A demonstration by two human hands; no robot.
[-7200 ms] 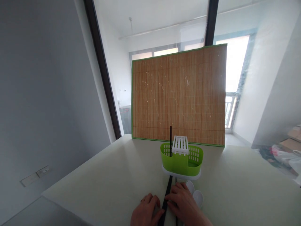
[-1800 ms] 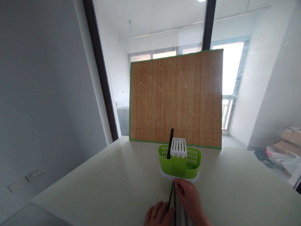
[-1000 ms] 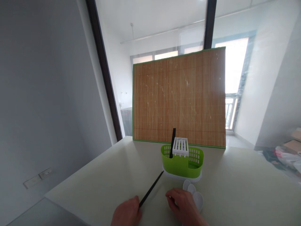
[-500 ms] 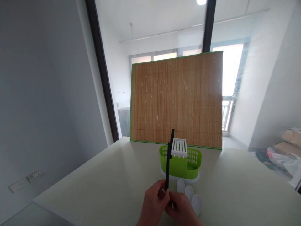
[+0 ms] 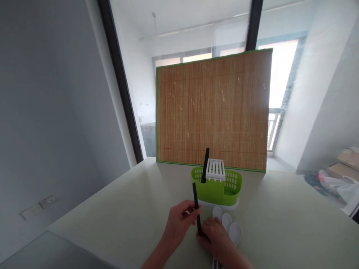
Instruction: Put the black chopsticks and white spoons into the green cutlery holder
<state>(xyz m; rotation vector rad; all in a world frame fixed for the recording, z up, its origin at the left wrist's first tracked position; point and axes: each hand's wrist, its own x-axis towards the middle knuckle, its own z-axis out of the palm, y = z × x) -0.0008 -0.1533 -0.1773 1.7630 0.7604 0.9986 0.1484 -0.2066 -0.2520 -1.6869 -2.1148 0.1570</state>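
Black chopsticks (image 5: 195,196) stand tilted between my two hands above the table. My left hand (image 5: 182,216) pinches them around the middle with thumb and fingers. At their lower end my right hand (image 5: 215,233) is closed on them, its fingertips curled. Just beyond sits a green utensil basket (image 5: 214,194) on a white base, with a white slatted rack (image 5: 215,169) on top. More black chopsticks (image 5: 205,164) lean upright in its left compartment. Several white spoons lie beside my right hand, the nearest bowl (image 5: 235,233) partly clear of it; their handles are mostly hidden.
A large bamboo mat (image 5: 213,112) with green edging stands upright at the back of the pale table (image 5: 134,201). Behind it is a glass partition with dark frames. Boxes and plastic bags (image 5: 336,183) lie off to the right.
The held chopsticks have come down and tilted left, away from the basket. My left hand has shifted slightly left and up; my right hand has closed around their lower end. The view has shifted slightly.
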